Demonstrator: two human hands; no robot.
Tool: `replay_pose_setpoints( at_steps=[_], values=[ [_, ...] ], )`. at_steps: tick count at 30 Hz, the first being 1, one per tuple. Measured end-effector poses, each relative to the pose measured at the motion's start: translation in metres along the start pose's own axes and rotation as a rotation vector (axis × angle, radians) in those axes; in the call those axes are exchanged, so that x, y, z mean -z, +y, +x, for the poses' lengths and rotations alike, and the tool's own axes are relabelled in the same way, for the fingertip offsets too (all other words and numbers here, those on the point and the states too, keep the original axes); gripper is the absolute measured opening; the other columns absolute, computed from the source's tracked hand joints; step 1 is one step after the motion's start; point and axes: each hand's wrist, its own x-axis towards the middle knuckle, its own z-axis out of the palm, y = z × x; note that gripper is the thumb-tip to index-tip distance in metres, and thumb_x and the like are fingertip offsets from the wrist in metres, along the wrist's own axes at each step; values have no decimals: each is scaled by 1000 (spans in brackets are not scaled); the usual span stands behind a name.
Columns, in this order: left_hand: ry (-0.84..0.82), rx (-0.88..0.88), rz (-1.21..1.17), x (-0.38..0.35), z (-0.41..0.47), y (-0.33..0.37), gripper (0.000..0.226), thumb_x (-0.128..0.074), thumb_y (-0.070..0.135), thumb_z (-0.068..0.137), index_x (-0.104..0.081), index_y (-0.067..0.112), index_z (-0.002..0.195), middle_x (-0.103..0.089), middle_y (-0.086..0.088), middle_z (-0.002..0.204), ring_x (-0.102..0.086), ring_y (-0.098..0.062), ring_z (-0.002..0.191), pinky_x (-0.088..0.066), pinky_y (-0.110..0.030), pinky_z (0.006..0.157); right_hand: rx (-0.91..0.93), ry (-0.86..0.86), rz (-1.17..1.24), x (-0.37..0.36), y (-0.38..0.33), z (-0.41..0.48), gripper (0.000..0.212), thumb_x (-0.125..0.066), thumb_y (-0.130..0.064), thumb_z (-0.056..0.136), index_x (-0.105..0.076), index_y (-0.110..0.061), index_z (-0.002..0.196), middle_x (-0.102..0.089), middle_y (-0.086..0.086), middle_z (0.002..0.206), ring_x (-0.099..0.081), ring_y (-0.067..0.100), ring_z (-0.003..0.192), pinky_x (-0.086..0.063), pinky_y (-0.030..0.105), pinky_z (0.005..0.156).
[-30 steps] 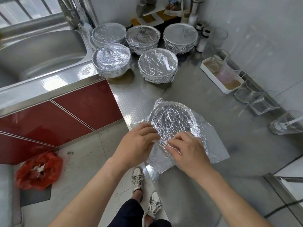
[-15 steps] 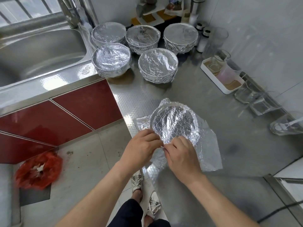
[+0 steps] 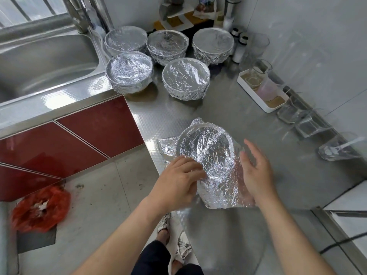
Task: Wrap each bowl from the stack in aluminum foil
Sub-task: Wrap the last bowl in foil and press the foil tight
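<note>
A bowl (image 3: 206, 147) covered by a crumpled sheet of aluminum foil (image 3: 228, 191) sits near the front corner of the steel counter (image 3: 228, 116). My left hand (image 3: 178, 179) presses the foil against the bowl's near left rim, fingers curled on it. To the right of the bowl my right hand (image 3: 256, 171) hovers with fingers spread, holding nothing, over the loose foil flap. Several foil-wrapped bowls (image 3: 185, 78) stand grouped at the back of the counter.
A steel sink (image 3: 39, 60) lies to the left. A white tray (image 3: 262, 92) with cups and several glass containers (image 3: 309, 126) line the right wall. Bottles and a rack stand at the back. A red plastic bag (image 3: 39, 209) lies on the floor.
My right hand has let go of the foil at the near rim and swung out to the bowl's right side, opening. The loose flap has shifted toward me. My left hand stays on the rim.
</note>
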Motion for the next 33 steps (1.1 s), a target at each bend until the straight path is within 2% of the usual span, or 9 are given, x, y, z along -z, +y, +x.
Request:
replay_pose_setpoints(
  at_steps=[2,5,9,12,15,19,23,29,33],
  values=[
    [7,27,-5,-3,-1,-1,29,-66,8,76,-76,23,99,-68,8,100,-55,-15,99,-44,-31,92,-199,-19,306,-3,0,-2,36,-54,-17,99,-55,-15,134,-56,1,136,-51,13,127,-36,21,106],
    [10,68,2,-1,-2,-7,25,-66,8,76,-77,22,95,-68,8,95,-57,-16,93,-47,-31,87,-413,21,641,-9,3,-8,36,-64,-20,93,-59,-16,128,-65,4,126,-59,16,120,-41,38,109],
    [24,179,31,11,-2,-21,22,-64,9,78,-78,22,89,-70,10,95,-58,-14,97,-51,-33,85,-484,-38,735,-16,2,-22,49,-70,-17,86,-54,-17,132,-64,9,126,-63,16,111,-47,31,102],
    [67,271,21,19,1,-28,26,-60,6,75,-78,22,83,-71,9,97,-58,-13,103,-53,-34,88,-283,27,271,-16,0,-33,55,-72,-17,86,-52,-23,137,-56,1,130,-56,11,112,-44,24,98],
    [111,277,-56,22,5,-19,26,-53,20,81,-79,19,87,-71,9,97,-57,-8,101,-46,-26,88,227,128,-177,-7,0,-29,38,-71,-16,86,-66,-20,123,-56,10,129,-51,28,118,-35,31,104],
    [71,180,-72,15,8,-10,17,-69,34,88,-79,20,91,-71,9,92,-56,-7,90,-43,-23,81,680,-125,-353,-3,-5,-9,19,-78,-8,77,-76,-17,94,-68,1,104,-59,26,95,-48,37,85],
    [53,145,-28,2,14,-1,29,-61,46,89,-78,23,93,-69,8,88,-58,-15,83,-47,-27,73,801,-314,-464,-1,-4,10,16,-81,-14,75,-76,-22,87,-69,-6,95,-63,23,91,-52,44,67],
    [79,156,111,-18,27,20,39,-47,54,89,-75,27,85,-65,10,82,-57,-16,78,-42,-25,64,896,-437,-424,5,-3,27,13,-68,-16,82,-76,-13,92,-70,0,96,-66,25,88,-56,44,68],
    [108,193,128,-27,31,22,38,-48,52,88,-73,26,77,-63,10,77,-55,-16,75,-38,-22,55,1000,-426,-493,8,-4,28,18,-79,-2,75,-74,-8,91,-69,3,94,-65,27,86,-57,40,67]
  ],
)
